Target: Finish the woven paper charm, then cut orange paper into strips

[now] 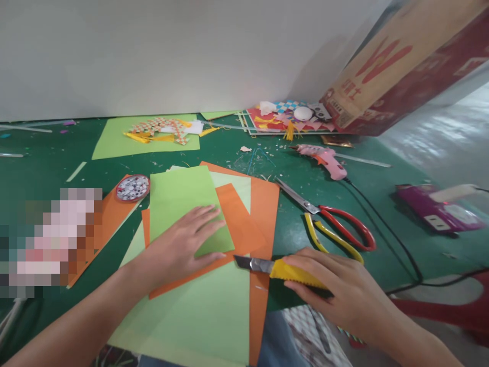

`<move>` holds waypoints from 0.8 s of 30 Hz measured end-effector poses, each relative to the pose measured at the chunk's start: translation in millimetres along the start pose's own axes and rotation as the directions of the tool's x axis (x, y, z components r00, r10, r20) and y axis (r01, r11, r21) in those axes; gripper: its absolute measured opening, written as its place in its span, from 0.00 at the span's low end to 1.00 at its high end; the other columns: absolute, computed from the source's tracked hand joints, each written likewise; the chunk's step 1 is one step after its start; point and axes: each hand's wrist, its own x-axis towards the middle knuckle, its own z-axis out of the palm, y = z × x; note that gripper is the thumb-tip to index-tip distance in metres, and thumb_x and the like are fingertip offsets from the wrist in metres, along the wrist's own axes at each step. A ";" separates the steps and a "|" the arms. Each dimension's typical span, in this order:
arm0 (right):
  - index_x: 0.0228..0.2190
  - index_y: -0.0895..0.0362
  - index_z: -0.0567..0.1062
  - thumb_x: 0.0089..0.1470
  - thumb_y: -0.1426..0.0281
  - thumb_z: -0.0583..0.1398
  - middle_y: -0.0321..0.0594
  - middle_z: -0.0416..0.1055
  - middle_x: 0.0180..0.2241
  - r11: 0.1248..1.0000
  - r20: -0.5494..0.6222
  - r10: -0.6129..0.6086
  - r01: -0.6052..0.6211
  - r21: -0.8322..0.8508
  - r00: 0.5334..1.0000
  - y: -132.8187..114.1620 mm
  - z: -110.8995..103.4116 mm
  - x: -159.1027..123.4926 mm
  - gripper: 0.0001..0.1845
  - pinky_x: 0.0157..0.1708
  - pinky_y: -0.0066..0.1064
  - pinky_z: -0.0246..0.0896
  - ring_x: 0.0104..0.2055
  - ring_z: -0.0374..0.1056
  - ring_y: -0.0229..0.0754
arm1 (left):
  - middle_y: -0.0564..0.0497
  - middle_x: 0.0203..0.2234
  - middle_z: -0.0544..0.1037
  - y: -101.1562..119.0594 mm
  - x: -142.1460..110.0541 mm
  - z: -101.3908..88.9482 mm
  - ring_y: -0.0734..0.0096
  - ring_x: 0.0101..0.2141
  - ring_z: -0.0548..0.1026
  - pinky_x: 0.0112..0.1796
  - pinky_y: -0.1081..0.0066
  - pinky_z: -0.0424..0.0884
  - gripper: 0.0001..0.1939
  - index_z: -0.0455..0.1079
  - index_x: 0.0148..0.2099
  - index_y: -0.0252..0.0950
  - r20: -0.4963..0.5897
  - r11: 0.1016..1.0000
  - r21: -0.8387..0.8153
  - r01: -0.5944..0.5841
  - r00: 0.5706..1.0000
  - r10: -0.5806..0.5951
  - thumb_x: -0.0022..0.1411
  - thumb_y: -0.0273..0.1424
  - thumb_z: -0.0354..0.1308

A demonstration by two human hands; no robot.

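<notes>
My left hand (187, 239) lies flat with its fingers spread on a bright green paper sheet (178, 193). Beneath that sheet are orange paper (237, 214) and a larger pale green sheet (198, 316), layered at angles. In my right hand (336, 285) is a yellow utility knife (294, 272), its blade out and pointing left. The blade tip is close to the lower right corner of the bright green sheet, over the orange paper's edge. Whether the blade touches the paper I cannot tell. Scissors with red and yellow handles (321, 211) lie open just beyond my right hand.
A pink glue gun (324, 159) with a black cord lies behind the scissors. At right sits a purple power strip (439, 209). A round tub of googly eyes (133, 188) stands at left. Paper crafts (160, 130) and a large paper bag (401, 66) are at the back.
</notes>
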 end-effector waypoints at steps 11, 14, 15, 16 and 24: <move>0.38 0.57 0.68 0.61 0.70 0.51 0.41 0.75 0.31 0.999 -0.008 -0.016 0.016 -0.029 1.000 -2.3 5.0 5.1 0.07 0.21 0.27 0.61 0.28 0.72 0.38 | 0.42 0.61 0.62 -0.9 -0.7 0.8 0.58 0.62 0.56 0.58 0.54 0.60 0.27 0.62 0.59 0.34 0.026 1.000 -0.005 0.010 1.000 -0.010 0.66 0.46 0.45; 0.37 0.58 0.68 0.63 0.69 0.49 0.40 0.75 0.30 0.997 -0.018 -0.029 0.027 -0.071 0.999 -5.2 5.4 8.0 0.10 0.22 0.27 0.62 0.26 0.71 0.37 | 0.41 0.60 0.62 -1.1 -1.1 1.2 0.57 0.61 0.57 0.57 0.53 0.61 0.27 0.63 0.59 0.33 0.015 1.000 0.000 0.000 1.000 0.000 0.66 0.46 0.45; 0.36 0.58 0.69 0.63 0.68 0.48 0.40 0.75 0.29 0.996 -0.020 -0.030 0.028 -0.086 0.999 -6.9 5.4 8.7 0.11 0.23 0.27 0.62 0.26 0.71 0.36 | 0.41 0.60 0.62 -1.1 -1.2 1.2 0.57 0.61 0.57 0.57 0.53 0.61 0.27 0.63 0.58 0.33 0.011 1.000 0.001 -0.004 1.000 0.004 0.66 0.46 0.45; 0.36 0.58 0.69 0.63 0.68 0.48 0.40 0.74 0.29 0.995 -0.023 -0.027 0.025 -0.102 0.999 -9.0 5.3 9.1 0.12 0.23 0.28 0.61 0.25 0.70 0.36 | 0.41 0.60 0.63 -1.1 -1.4 1.2 0.57 0.61 0.57 0.57 0.53 0.62 0.27 0.63 0.58 0.33 0.009 1.000 0.002 -0.007 1.000 0.007 0.66 0.46 0.45; 0.38 0.60 0.72 0.63 0.69 0.48 0.39 0.72 0.26 0.986 -0.044 0.035 -0.042 -0.164 0.998 -35.0 7.5 7.7 0.14 0.24 0.29 0.60 0.25 0.68 0.36 | 0.41 0.59 0.64 -2.8 0.2 1.8 0.58 0.61 0.58 0.58 0.53 0.60 0.25 0.64 0.57 0.33 -0.001 1.000 -0.007 -0.012 1.000 0.012 0.67 0.43 0.45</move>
